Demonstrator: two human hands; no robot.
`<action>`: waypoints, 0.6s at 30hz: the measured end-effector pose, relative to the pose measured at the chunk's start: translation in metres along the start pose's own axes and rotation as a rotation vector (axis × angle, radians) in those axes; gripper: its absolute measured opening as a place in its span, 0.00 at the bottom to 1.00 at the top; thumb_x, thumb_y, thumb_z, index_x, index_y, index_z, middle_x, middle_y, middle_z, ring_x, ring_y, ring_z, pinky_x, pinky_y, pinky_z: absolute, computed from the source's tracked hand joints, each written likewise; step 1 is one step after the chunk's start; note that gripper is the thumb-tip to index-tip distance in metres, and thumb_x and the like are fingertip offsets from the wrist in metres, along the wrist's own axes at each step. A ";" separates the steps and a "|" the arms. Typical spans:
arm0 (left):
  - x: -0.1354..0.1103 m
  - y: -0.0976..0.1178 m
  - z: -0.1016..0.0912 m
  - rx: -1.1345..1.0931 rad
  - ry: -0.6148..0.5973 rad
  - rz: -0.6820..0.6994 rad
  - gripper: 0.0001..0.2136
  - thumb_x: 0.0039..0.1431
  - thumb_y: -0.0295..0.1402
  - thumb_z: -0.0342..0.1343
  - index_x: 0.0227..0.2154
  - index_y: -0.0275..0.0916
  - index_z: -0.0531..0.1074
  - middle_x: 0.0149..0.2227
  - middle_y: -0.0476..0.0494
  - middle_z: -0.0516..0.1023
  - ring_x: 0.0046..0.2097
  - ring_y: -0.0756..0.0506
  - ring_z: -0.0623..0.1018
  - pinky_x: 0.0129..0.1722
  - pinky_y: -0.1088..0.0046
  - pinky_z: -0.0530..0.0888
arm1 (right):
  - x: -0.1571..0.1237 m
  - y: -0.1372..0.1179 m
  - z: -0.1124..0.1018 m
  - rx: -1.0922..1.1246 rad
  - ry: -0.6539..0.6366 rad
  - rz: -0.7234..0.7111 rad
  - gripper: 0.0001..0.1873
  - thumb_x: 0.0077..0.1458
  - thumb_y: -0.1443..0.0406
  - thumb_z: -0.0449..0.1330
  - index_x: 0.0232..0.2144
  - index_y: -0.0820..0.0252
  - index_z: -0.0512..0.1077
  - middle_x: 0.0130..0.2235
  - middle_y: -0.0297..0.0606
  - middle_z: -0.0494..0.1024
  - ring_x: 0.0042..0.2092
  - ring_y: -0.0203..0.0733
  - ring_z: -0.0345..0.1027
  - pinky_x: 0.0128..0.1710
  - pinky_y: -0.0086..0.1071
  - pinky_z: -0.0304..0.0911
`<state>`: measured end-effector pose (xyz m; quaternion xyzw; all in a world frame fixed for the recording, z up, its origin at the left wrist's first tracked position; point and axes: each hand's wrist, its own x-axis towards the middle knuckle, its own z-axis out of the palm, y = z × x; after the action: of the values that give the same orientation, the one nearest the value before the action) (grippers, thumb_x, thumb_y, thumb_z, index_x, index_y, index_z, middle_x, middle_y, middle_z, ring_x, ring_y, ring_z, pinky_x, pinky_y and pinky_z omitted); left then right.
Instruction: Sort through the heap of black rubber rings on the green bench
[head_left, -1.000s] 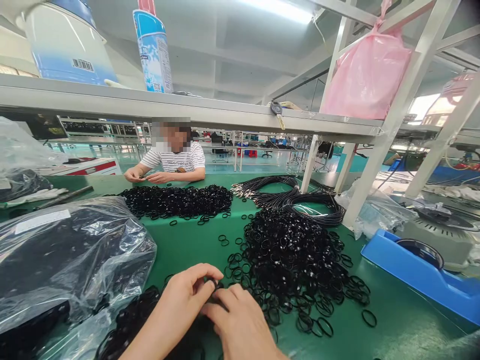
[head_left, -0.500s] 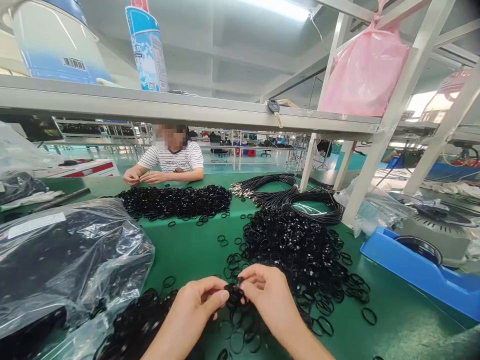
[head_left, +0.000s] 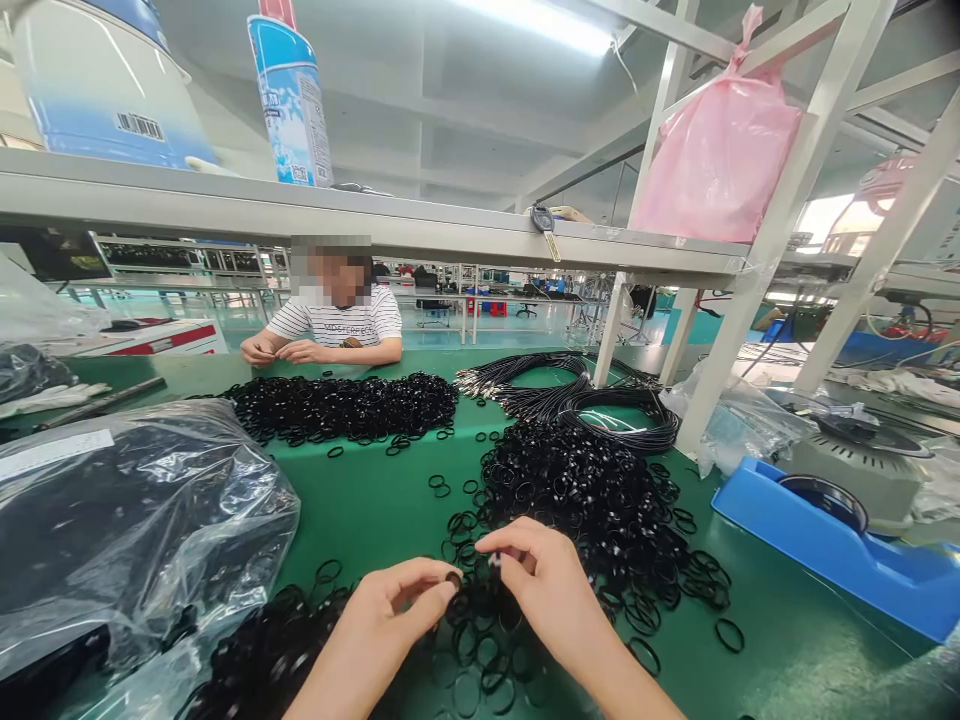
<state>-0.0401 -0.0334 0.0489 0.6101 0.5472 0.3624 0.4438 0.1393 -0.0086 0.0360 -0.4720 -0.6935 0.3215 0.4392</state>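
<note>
My left hand (head_left: 397, 610) pinches a small black ring (head_left: 454, 580) between thumb and forefinger, low in the middle of the view. To its right, a short gap away, my right hand (head_left: 547, 580) has thumb and forefinger drawn together. Something dark with a bright glint shows at those fingertips, too small to make out. Loose black rings (head_left: 491, 675) lie on the green table below both hands. A large heap of black rings (head_left: 585, 490) rises just beyond my right hand. Another pile of rings (head_left: 262, 650) sits left of my left wrist, partly behind the forearm.
A clear plastic bag (head_left: 150, 520) of dark contents fills the left side. Farther back lie a long ring pile (head_left: 345, 405) and coiled black cables (head_left: 622, 420). A blue holder (head_left: 832, 560) stands at right. Across the table sits a person (head_left: 337, 325); a shelf (head_left: 420, 222) spans overhead.
My hands have moved slightly apart from the black rings between them. The left now has a ring at its fingertips. The view has shifted a little.
</note>
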 end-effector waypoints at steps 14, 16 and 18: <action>0.004 -0.016 0.004 -0.135 -0.095 -0.026 0.15 0.53 0.44 0.56 0.31 0.36 0.76 0.26 0.48 0.74 0.26 0.50 0.67 0.21 0.79 0.57 | -0.006 -0.007 0.001 0.051 -0.132 0.043 0.17 0.48 0.73 0.51 0.32 0.53 0.78 0.32 0.31 0.78 0.33 0.36 0.68 0.32 0.27 0.60; 0.004 -0.016 0.004 -0.152 -0.096 -0.016 0.15 0.52 0.44 0.56 0.34 0.37 0.78 0.27 0.47 0.74 0.28 0.49 0.69 0.23 0.79 0.60 | -0.007 -0.010 0.001 0.069 -0.152 0.055 0.17 0.47 0.74 0.51 0.29 0.55 0.78 0.29 0.31 0.77 0.31 0.35 0.67 0.30 0.26 0.59; 0.005 -0.016 0.005 -0.146 -0.080 -0.021 0.16 0.51 0.45 0.57 0.35 0.38 0.78 0.23 0.49 0.72 0.26 0.50 0.68 0.22 0.79 0.60 | -0.007 -0.012 -0.001 0.074 -0.147 0.058 0.15 0.45 0.74 0.51 0.26 0.57 0.77 0.28 0.32 0.76 0.30 0.35 0.67 0.29 0.26 0.58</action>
<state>-0.0403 -0.0293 0.0325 0.5843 0.5074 0.3723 0.5123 0.1365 -0.0197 0.0448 -0.4502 -0.6976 0.3933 0.3949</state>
